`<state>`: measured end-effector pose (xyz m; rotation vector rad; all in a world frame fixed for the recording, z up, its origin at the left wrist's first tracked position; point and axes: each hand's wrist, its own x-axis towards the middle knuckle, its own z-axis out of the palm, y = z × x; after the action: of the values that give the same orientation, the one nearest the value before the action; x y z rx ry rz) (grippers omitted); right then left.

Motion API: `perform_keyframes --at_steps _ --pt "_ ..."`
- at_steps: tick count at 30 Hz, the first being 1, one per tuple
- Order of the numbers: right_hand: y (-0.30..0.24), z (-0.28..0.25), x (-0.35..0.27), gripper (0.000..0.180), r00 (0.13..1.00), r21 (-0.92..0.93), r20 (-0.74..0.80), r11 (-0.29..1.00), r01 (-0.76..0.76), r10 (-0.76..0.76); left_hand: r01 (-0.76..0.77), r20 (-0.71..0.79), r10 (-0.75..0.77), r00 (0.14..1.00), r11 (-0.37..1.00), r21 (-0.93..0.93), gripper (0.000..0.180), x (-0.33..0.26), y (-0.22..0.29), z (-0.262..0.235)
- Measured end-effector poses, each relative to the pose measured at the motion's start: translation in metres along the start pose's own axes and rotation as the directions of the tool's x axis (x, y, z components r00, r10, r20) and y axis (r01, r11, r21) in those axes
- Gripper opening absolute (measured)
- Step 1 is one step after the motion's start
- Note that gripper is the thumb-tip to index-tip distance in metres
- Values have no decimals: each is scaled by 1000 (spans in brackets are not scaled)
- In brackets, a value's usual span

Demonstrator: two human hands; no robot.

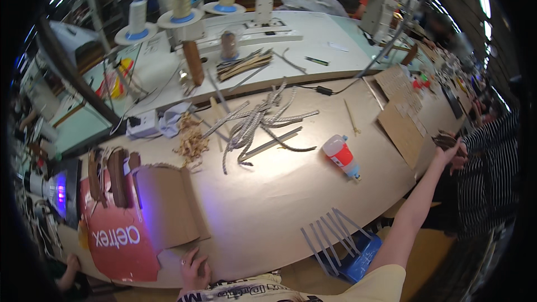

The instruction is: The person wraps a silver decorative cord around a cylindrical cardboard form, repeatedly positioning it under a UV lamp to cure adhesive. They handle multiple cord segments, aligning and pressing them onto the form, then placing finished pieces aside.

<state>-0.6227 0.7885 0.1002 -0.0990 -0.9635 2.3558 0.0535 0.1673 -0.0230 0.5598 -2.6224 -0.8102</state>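
My left hand (196,268) rests on the near edge of the table, fingers apart and slightly bent, with nothing in it. It lies just below a brown cardboard piece (168,207). My right arm stretches far out to the right, past the table's edge. There my right hand (447,155) is closed on a small bunch of dark brown strips (444,140). Right beside it is a hand (461,160) of a person in a striped top; whether that hand also touches the strips is hard to make out.
Grey braided cords (257,120) lie in a heap mid-table. A white-and-red bottle (342,156) lies to their right. Grey strips (330,235) rest over a blue stool (361,257). Brown strips (117,176) lie on a red sheet (120,257). Thread cones (182,3) and sewing machines stand behind.
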Motion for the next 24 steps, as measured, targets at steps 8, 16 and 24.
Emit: perform_keyframes --at_steps 8,16,24 --pt "77 60 -78 62 883 70 -407 971 -226 235 20 3 -20 1000 999 -25 28 1 0 -3" --pt "258 208 -321 34 515 -714 697 414 564 500 -62 5 62 998 998 -27 30 3 -7 -3" --pt "317 269 -492 47 -127 -79 826 336 938 549 -79 13 79 997 996 -52 24 -1 -17 0"
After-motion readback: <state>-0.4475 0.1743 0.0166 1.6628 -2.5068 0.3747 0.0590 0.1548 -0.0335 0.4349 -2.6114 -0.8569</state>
